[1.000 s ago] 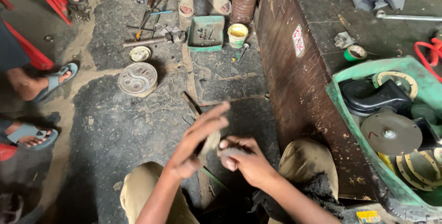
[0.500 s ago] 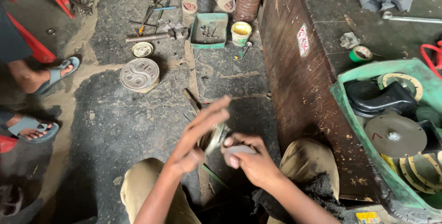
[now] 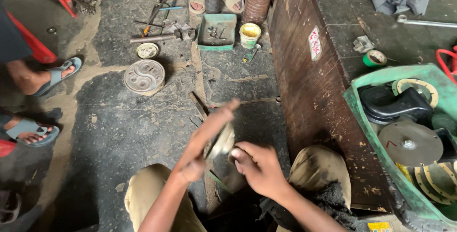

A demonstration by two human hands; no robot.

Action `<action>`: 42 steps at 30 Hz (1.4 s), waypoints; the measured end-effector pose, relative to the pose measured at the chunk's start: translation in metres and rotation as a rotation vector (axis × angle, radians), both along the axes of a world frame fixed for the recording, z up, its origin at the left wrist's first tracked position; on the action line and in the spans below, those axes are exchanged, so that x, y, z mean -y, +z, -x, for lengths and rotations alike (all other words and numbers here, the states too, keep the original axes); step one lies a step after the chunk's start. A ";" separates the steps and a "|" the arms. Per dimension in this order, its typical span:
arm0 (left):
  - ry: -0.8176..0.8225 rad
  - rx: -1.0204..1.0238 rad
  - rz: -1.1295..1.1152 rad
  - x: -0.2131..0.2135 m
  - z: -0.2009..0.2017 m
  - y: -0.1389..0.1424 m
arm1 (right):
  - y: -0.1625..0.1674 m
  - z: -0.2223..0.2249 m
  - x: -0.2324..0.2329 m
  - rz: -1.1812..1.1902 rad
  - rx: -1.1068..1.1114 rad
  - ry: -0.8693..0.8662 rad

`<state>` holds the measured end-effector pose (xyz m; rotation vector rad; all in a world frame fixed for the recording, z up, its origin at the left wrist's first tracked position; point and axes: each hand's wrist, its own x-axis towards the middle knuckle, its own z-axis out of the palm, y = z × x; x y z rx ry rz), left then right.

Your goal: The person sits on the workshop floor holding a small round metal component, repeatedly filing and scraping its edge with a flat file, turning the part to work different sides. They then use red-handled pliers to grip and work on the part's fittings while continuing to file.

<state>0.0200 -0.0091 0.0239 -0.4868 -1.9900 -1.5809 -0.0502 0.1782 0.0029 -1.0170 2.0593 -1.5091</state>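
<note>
Grips: your left hand (image 3: 202, 146) lies flat against a round grey metal disc (image 3: 222, 142); your right hand (image 3: 259, 167), just beside, pinches its edge.

Floor: we see cracked, oil-dark stone floor (image 3: 119, 132).
Furniture: we see a brown wooden bench (image 3: 309, 84) at right.
Light: we see even daylight.

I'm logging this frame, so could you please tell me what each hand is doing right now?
Left hand: open, fingers flat against a round metal disc.
Right hand: closed around a part I cannot make out.
</note>
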 end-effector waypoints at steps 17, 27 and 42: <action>-0.144 0.226 -0.250 -0.008 -0.005 0.005 | 0.010 0.003 -0.001 0.180 -1.008 -0.134; -0.042 0.005 0.075 -0.006 0.000 0.001 | -0.014 0.010 -0.004 0.487 0.929 0.020; -0.106 0.134 -0.139 -0.004 -0.007 0.021 | -0.007 0.013 -0.009 0.142 0.379 0.032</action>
